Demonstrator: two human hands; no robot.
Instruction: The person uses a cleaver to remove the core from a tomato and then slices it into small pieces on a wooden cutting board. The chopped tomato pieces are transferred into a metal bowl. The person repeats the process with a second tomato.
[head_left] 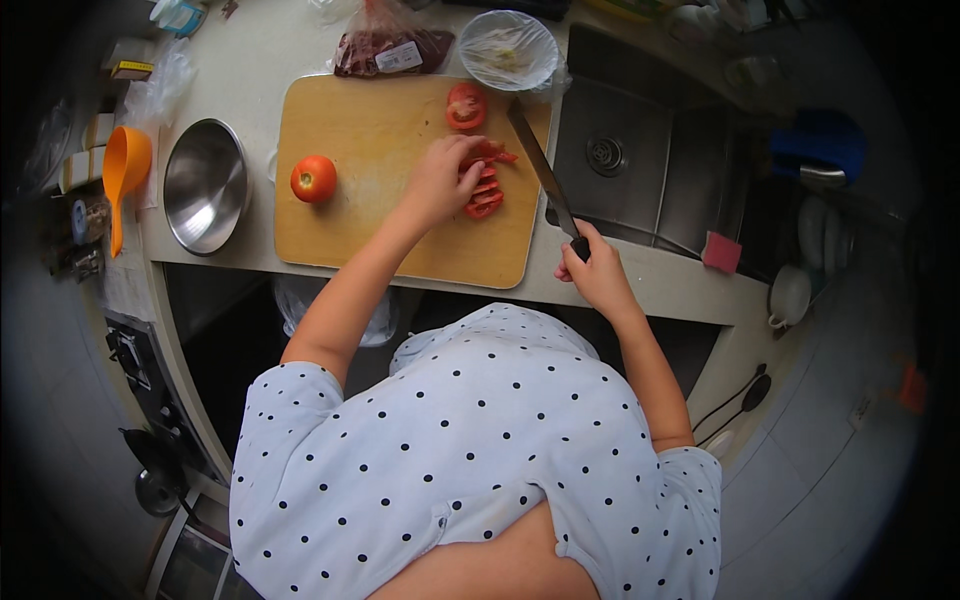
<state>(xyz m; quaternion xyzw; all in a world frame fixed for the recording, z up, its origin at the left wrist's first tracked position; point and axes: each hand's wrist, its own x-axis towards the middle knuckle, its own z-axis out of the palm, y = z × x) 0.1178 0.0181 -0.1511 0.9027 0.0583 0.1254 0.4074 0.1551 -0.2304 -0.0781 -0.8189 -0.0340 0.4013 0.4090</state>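
Note:
My right hand point(598, 270) is closed around the black handle of a kitchen knife point(542, 165). Its long blade points away from me over the right edge of the wooden cutting board point(365, 225). On the board, my left hand point(442, 180) has its fingers curled over a sliced tomato point(484, 200), gripping it; part of the slices is hidden beneath the fingers. Just beyond lies a tomato half point(466, 106) with its cut face showing. A whole tomato point(313, 179) sits apart on the board's left side.
Left of the board stands a steel bowl point(205, 187), with an orange ladle-shaped scoop point(124, 170) beyond it. Behind the board are a bag of dark red food point(392, 52) and a film-covered bowl point(508, 50). To the right is a steel sink point(625, 110) with a pink sponge point(721, 252) at its front.

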